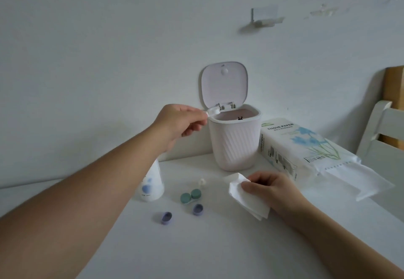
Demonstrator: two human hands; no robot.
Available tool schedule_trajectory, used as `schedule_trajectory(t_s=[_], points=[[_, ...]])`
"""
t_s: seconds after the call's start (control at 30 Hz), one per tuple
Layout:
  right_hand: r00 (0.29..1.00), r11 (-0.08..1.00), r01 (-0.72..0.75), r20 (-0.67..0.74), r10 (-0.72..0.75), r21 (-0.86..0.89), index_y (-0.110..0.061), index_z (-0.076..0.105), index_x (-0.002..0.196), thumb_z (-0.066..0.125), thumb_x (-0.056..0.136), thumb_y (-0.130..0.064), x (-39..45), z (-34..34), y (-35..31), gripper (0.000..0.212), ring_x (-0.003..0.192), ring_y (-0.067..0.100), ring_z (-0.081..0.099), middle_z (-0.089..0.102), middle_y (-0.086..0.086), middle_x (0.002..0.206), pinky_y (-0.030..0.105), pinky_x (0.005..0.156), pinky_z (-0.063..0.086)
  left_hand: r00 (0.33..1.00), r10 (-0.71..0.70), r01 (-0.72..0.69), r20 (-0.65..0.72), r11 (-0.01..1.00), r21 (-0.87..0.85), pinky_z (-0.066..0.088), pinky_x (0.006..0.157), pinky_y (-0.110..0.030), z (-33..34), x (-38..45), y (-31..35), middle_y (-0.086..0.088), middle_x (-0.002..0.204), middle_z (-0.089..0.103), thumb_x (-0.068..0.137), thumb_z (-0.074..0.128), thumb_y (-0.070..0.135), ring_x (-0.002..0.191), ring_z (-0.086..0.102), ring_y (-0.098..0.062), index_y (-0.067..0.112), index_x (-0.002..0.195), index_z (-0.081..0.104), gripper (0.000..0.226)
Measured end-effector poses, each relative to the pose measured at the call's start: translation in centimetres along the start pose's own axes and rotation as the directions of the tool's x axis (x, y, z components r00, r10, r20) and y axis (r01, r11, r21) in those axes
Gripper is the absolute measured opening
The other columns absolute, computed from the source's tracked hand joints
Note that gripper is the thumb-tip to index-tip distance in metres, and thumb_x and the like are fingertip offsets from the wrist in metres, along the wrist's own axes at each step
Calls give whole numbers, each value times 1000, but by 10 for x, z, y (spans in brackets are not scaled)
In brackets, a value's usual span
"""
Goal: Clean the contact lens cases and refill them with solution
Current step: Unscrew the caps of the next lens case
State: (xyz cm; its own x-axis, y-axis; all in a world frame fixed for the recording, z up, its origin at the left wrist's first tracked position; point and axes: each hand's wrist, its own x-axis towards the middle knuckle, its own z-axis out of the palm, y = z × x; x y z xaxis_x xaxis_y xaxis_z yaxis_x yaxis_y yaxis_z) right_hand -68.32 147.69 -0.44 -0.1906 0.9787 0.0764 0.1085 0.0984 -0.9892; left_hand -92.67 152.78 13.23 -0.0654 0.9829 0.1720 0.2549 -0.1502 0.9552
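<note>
Nearest on the white tabletop [218, 246] lie two small purple round caps [166, 217], apart from each other, unscrewed so their case can be handled. Just beyond them sits a green twin-well contact lens case [190, 195] with both lids on, apparently waiting its turn. To its right, the right hand [269, 185] rests on the table, its fingers curled and pinching a folded white tissue [247, 197], likely kept ready for wiping. To the left, half hidden by the forearm, stands a white solution bottle with a blue mark [152, 183], close by for refilling.

Farther back, the left hand [181, 123] pinches a small white lens case [213, 110] by one end and holds it tilted over the rim of a pale ribbed desktop bin [235, 145], whose lid stands open, probably to tip out old solution. Right of the bin lies a soft pack of tissue paper with blue flowers [306, 145], one sheet trailing out.
</note>
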Motion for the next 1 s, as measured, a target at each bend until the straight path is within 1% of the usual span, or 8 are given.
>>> schedule_trajectory(t_s=[0.23,0.33,0.43,0.5,0.57,0.73,0.93,1.0], points=[[1000,1000,-16,-7,16,18,-13,77,73,80,84,-15,3,0,0,12,56,7,61,73,1,68,16,51,46,998,-28,37,-60,989,145,50,56,-21,20,49,15,-4,73,75,77,80,12,59,64,-10,10,84,77,8],[1000,1000,-14,15,13,12,-12,77,76,79,85,-15,2,-1,-1,9,58,8,62,74,2,70,16,53,46,999,38,-34,-5,940,340,55,64,-25,28,60,18,-7,81,77,73,81,12,69,67,-14,13,89,77,17],[1000,1000,-8,20,8,-10,-17,78,74,79,84,-16,2,-1,-3,10,57,5,62,74,-3,69,14,52,45,972,180,-236,153,722,651,53,72,-26,35,65,25,4,87,72,75,81,21,81,67,-13,20,99,76,25],[1000,1000,-1,21,1,-31,-22,78,71,79,84,-18,3,-1,-4,14,56,2,62,73,-7,67,13,52,45,923,240,-383,299,538,751,47,65,-21,40,66,32,8,85,68,79,79,24,79,62,-10,20,104,75,25],[999,999,9,31,-7,-37,-25,78,69,79,84,-19,3,0,-4,16,56,1,61,72,-8,66,13,52,44,871,265,-487,413,366,793,43,62,-24,45,68,39,12,81,62,85,74,26,76,57,-9,19,107,73,23],[999,998,25,34,-23,-50,-24,77,67,79,84,-18,4,-1,-4,18,54,0,60,71,-9,64,12,51,43,775,257,-603,578,25,798,50,77,-36,49,71,52,10,95,60,96,58,22,93,59,-19,27,115,69,22],[999,999,20,49,-18,-30,-24,77,67,79,84,-18,4,-1,-4,18,55,4,59,71,-7,64,15,52,44,637,269,-675,722,-256,692,50,77,-38,45,67,59,3,107,65,98,55,13,104,56,-24,25,125,66,31],[999,999,17,49,-16,-30,-24,77,68,79,84,-18,4,-1,-4,18,55,5,59,71,-7,65,16,52,44,608,282,-675,742,-310,670,45,73,-36,44,65,60,1,110,66,101,51,14,105,55,-25,25,127,65,32]])
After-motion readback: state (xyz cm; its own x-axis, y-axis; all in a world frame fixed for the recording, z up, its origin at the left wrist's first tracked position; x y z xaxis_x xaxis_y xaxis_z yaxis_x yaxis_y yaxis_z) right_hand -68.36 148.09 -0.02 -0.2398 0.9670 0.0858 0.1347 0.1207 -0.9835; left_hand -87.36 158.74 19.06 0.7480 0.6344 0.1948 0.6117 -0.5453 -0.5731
